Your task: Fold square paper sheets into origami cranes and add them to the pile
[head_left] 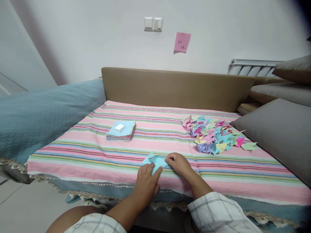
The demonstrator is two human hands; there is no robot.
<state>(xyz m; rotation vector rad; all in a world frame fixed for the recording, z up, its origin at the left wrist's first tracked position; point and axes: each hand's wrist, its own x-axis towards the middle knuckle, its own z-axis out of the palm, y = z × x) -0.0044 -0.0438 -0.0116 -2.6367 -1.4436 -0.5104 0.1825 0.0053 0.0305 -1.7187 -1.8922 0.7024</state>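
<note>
A partly folded sheet of light blue paper (pixel 159 160) lies on the striped cloth near the front edge, with a raised flap on its upper left. My left hand (pixel 147 181) rests on the paper's lower left, fingers spread and pressing it down, thumb apart from the others. At the paper's right end, my right hand (pixel 179 164) is closed in a pinch on its corner. The fingers cover part of the folds. To the right and farther back is a loose pile of folded paper pieces (pixel 216 134) in many colours.
Back left stands a stack of square paper (pixel 121 137) with a small white object (pixel 120 128) on top. Grey cushions (pixel 279 136) border the right side, and a brown backrest (pixel 175 89) rises behind. A blue covered armrest (pixel 48 113) is at left. The striped cloth (pixel 85 152) covers the seat.
</note>
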